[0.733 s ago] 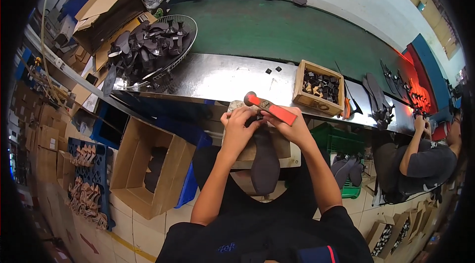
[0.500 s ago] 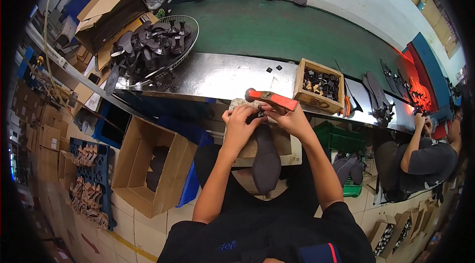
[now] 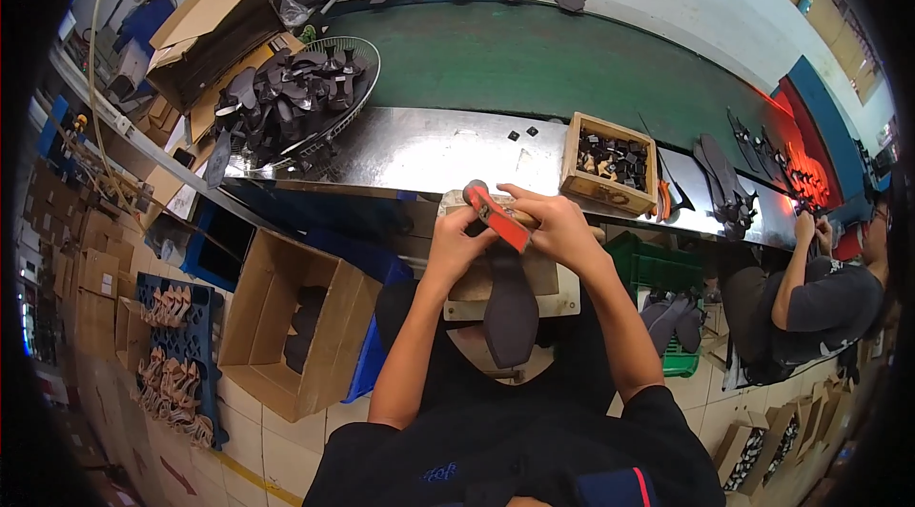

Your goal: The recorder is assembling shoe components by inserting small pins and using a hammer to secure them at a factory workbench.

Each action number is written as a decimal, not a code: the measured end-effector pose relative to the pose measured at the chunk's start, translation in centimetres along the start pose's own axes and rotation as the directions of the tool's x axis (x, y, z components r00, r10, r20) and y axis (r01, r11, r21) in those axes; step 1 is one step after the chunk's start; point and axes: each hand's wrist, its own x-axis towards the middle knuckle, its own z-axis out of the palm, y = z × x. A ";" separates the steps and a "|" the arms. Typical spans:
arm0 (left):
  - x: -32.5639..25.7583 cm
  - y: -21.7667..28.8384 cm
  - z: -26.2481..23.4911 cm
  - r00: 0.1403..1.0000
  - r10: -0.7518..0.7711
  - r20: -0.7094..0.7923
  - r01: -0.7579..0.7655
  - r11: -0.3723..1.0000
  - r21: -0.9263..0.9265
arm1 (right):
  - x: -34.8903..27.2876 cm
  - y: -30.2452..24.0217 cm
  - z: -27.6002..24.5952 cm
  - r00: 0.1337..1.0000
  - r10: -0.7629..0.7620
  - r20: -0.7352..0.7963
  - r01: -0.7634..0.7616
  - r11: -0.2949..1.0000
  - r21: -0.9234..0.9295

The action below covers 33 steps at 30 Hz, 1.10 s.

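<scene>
Left hand: your left hand [image 3: 452,248] is bent in at the far end of the sole, thumb and fingers drawn together; the fingertips are partly hidden behind the hammer, so whether they grip anything cannot be told.
Right hand: your right hand [image 3: 560,227] is closed around the hammer's handle, one finger extended forward above it.
Hammer: the red hammer [image 3: 502,224] slants over the far end of the sole, between your two hands; contact with the sole cannot be confirmed.
Sole: the dark sole [image 3: 511,307] lies lengthwise in front of you, its broad end toward your lap, its far end under your hands.
Work stand: the pale stand [image 3: 564,303] is beneath the sole, between your knees and the bench.
Bench: the metal bench [image 3: 419,150] runs across in front of you; two small black pieces [image 3: 515,135] lie on it near the wooden box.
Wooden box: the wooden box [image 3: 608,195], ahead and to your right, holds many small black and tan pieces.
Pliers: the orange-handled pliers [image 3: 664,200] lie just beside the box, on its right.
Basket: the wire basket [image 3: 375,69], on your left, is heaped with dark heeled soles [image 3: 286,88].
Neighbouring station: a co-worker [image 3: 824,302] sits to your right, hands raised at the bench.
</scene>
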 end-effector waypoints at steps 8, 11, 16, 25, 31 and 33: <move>0.3 0.5 -0.9 0.995 -0.039 0.096 0.048 0.995 -0.086 | -3.6 -6.3 -1.6 0.906 0.402 -0.132 -0.273 0.795 0.542; 0.6 0.4 -1.2 0.990 0.004 0.141 0.011 0.994 -0.110 | -5.5 -7.4 -2.4 0.948 0.250 -0.199 -0.155 0.905 0.396; 1.2 0.0 -0.9 0.984 0.035 0.176 -0.006 0.986 -0.165 | -5.3 -6.6 -0.4 0.982 -0.017 -0.189 0.021 1.000 0.020; 1.2 -0.3 -0.9 0.984 0.018 0.176 0.025 0.970 -0.243 | -5.5 -6.3 0.0 0.981 -0.012 -0.192 0.013 1.000 0.003; 0.0 -1.1 -0.6 0.956 0.187 0.227 -0.242 0.938 0.247 | -6.8 -11.1 -5.5 0.892 -0.145 -0.429 0.100 0.987 -0.125; -0.2 -0.5 -0.4 0.972 0.167 0.166 -0.214 0.919 0.332 | -7.6 -11.5 -4.7 0.875 0.007 -0.484 0.038 0.996 0.083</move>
